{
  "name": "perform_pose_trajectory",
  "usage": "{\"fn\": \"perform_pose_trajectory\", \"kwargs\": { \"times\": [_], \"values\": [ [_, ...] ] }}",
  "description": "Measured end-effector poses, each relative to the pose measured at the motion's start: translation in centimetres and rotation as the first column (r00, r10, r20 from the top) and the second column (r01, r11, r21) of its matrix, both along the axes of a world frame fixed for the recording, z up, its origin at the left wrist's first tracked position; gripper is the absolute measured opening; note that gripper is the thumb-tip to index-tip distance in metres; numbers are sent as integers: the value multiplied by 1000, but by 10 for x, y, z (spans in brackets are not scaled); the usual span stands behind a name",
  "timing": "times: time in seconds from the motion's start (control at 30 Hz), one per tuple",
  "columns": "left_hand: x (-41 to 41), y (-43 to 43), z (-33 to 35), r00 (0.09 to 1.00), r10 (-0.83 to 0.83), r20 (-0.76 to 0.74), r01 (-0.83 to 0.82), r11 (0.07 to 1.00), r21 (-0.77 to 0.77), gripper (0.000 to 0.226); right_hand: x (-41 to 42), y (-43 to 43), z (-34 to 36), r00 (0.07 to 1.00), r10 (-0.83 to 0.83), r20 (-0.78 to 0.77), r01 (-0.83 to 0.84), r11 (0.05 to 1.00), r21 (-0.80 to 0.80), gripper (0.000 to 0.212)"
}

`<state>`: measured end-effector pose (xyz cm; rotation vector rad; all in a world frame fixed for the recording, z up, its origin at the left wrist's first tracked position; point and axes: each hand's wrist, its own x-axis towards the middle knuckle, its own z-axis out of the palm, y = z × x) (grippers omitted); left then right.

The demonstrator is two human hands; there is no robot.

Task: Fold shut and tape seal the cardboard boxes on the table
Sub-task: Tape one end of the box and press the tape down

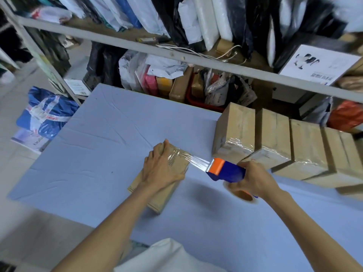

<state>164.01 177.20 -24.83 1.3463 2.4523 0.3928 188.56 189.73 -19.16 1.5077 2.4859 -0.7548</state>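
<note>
Cardboard box (163,197) sits mid-worktop (98,154), left hand (161,169) pressing it, fingers spread flat. Right hand (253,179) fingers are clamped on the tape dispenser (225,170), clear tape (198,160) taut off the box's right edge. Risks: the pull drags the box, or the tape wrinkles or peels.

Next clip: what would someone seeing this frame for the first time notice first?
The orange and blue tape dispenser at centre right stands out first. The right hand holds it, and a strip of clear tape stretches from it to the small cardboard box, which the left hand presses onto the blue table. Next comes the row of taped boxes along the table's right side.
</note>
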Motion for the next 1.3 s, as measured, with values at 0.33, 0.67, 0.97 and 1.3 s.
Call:
{"fn": "perform_pose_trajectory", "kwargs": {
  "times": [0.33,0.67,0.97,1.3],
  "values": [
    [2,-8,18,999,21,28,-21,1000,9,130,-24,-10,0,980,89,176,-114,984,137,68],
    [2,-9,16,999,-14,51,13,1000,19,117,-37,-11,-7,975,73,209,-112,977,180,60],
    [2,-9,8,1000,-10,13,10,999,47,117,-86,-9,-15,947,130,294,-183,970,162,63],
    [1,-4,2,1000,-3,26,1,999,51,121,-118,1,-16,940,90,329,-144,979,146,60]
  ]
}}
